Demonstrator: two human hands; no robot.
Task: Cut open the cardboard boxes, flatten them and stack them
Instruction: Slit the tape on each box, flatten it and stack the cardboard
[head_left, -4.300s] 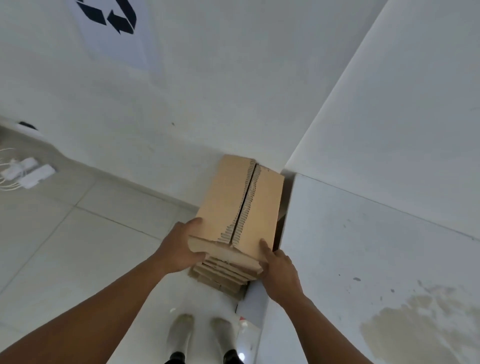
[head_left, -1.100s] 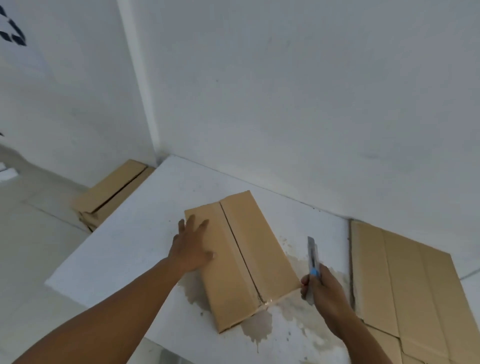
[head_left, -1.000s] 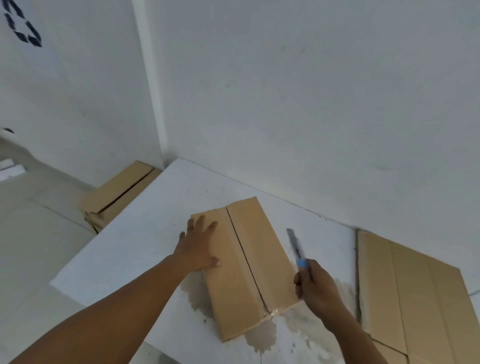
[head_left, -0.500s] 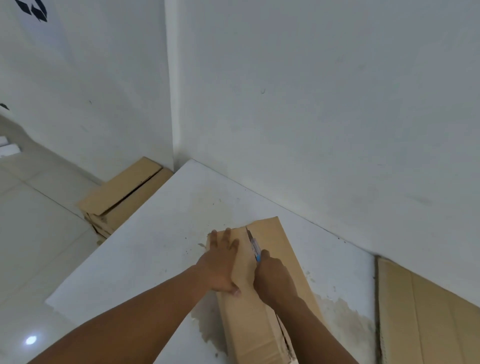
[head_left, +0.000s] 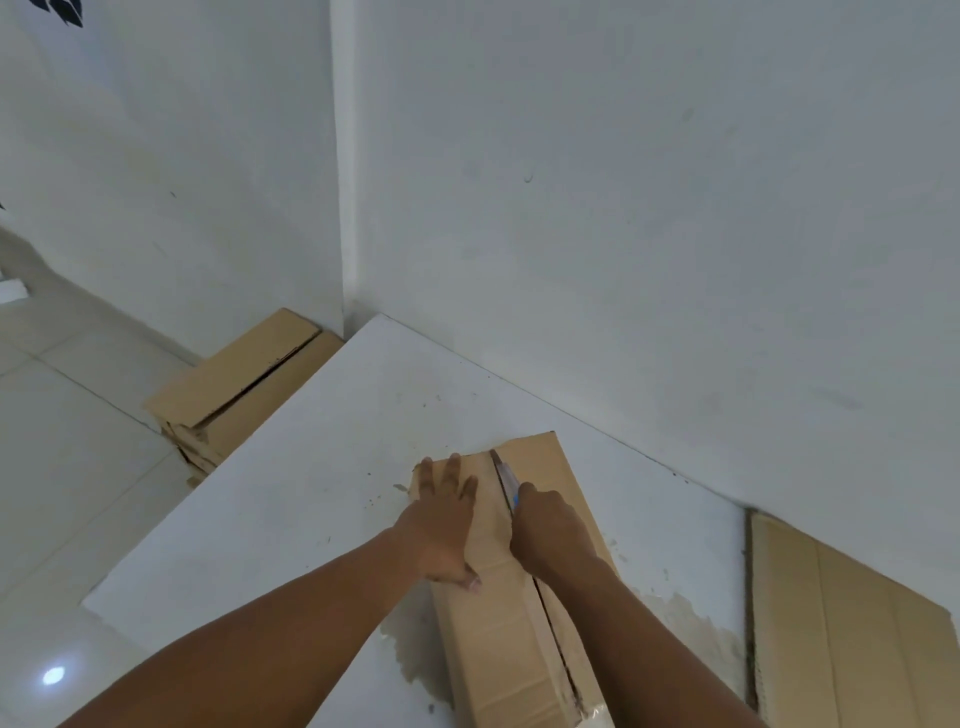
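A long brown cardboard box (head_left: 498, 639) lies on the white table (head_left: 311, 499), its taped centre seam running away from me. My left hand (head_left: 441, 525) presses flat on the box's left flap, fingers spread. My right hand (head_left: 550, 535) grips a utility knife (head_left: 506, 478) with a blue slider; its blade sits in the seam near the far end of the box. Nearer to me, the seam gapes apart.
A stack of flattened boxes (head_left: 234, 389) rests on the tiled floor at the left, against the wall corner. Flat cardboard sheets (head_left: 857, 623) lie at the table's right. White walls stand close behind the table, which has a stained patch (head_left: 685, 618).
My view has tipped slightly; both hands stay on the box. A second ago my right hand held the knife in the air beside the box; now its blade is in the seam.
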